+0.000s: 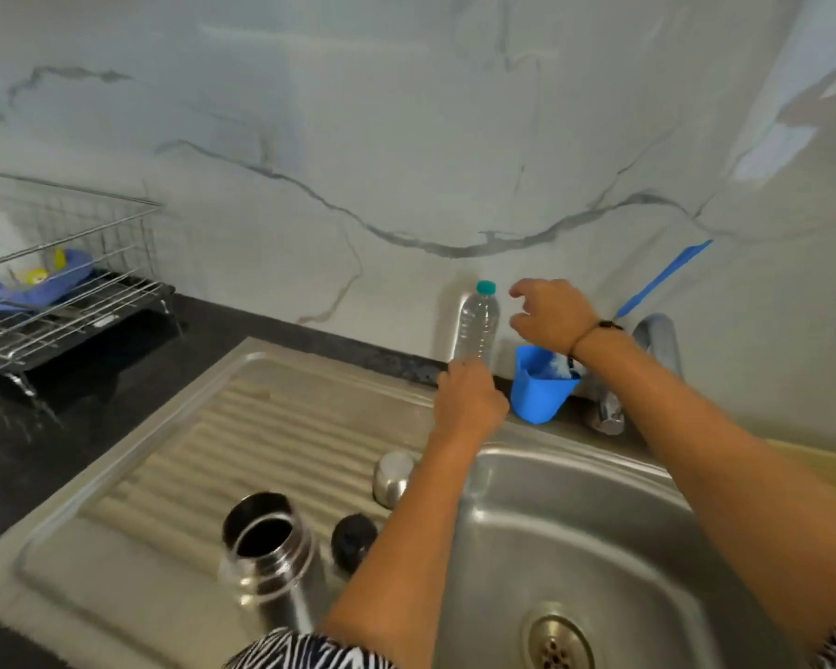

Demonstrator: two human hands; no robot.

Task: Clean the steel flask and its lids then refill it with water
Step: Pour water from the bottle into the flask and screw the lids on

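Steel drainboard (242, 427): open flask (266, 548) upright, well behind both loosely curled, empty-fingered hands.

light: soft, even | glare: wall (773, 137) upper right | blur: slight throughout | edges: seemingly bowed

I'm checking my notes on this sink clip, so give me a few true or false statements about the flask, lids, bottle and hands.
1. The flask stands open on the drainboard. True.
2. The bottle has no cap. False: a teal cap is on it.
3. The left hand is at the bottle's base. True.
4. The right hand holds the steel lid. False: it holds nothing, beside the bottle's top; the lid sits on the drainboard.
5. The black lid lies in the basin. False: it is on the drainboard beside the flask.
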